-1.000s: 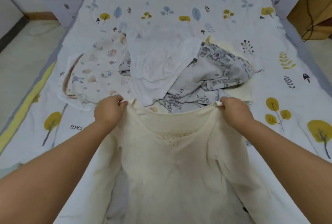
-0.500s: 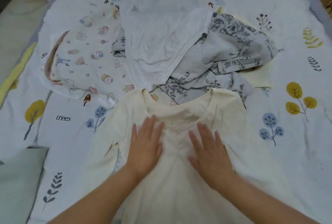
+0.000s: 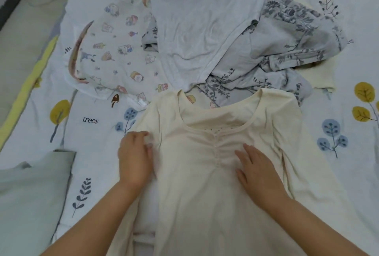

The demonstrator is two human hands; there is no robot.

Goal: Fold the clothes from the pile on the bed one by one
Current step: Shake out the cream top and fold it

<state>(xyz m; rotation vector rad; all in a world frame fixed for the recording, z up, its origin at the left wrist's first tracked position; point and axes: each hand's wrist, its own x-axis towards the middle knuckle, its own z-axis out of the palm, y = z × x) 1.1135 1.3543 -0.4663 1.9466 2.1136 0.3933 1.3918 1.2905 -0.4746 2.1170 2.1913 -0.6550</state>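
left hand (image 3: pixel 134 158) shifted to sleeve (now pinching) — right hand (image 3: pixel 257 170) stays flat

Bare bed (image 3: pixel 98 136) left of the cream top (image 3: pixel 215 194) and right of it — passable; clothes pile (image 3: pixel 205 40) blocks beyond — green cushion (image 3: pixel 30 198) obstructs near-left corner.

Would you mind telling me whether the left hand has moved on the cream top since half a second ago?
Yes. The left hand slid from beside the gathered chest seam out to the cream top's left edge, fingers curled on fabric.
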